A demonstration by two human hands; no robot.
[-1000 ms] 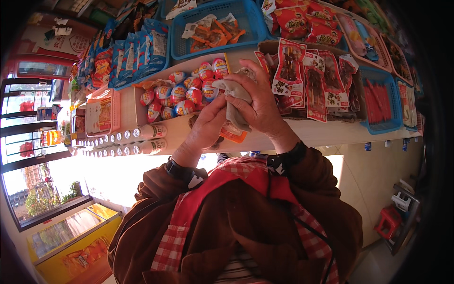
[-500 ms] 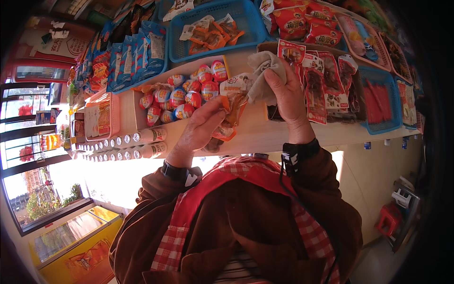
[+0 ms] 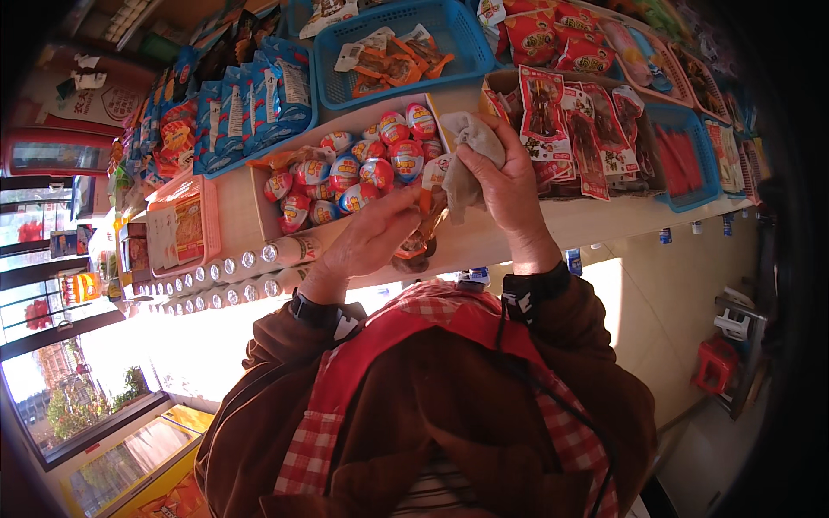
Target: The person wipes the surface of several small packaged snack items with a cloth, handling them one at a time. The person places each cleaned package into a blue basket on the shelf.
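Observation:
My left hand (image 3: 373, 235) grips a snack packet (image 3: 418, 245) with orange edges and a clear window onto brown food, held over the near edge of the display table. A crumpled grey cloth (image 3: 471, 154) is in my right hand (image 3: 511, 183), thumb pressed on top. The cloth lies against the upper part of the packet and hides some of it. Just beyond my left hand is a cardboard box (image 3: 262, 200) of egg-shaped sweets (image 3: 344, 171) in red, white and blue wrappers. To the right of the cloth, red meat-snack packets (image 3: 542, 112) fill another box.
Farther back, a blue basket (image 3: 328, 93) holds more orange-edged packets. Blue bags (image 3: 250, 108) stand at the left beside a pink basket (image 3: 210, 220). Rows of cans (image 3: 281, 250) line the near left edge. A blue basket (image 3: 701, 177) of red packets sits at the right.
My right hand has brought the cloth leftward and down onto the packet, covering more of it. The packet's lower end hangs closer under my left fingers. The view has shifted slightly.

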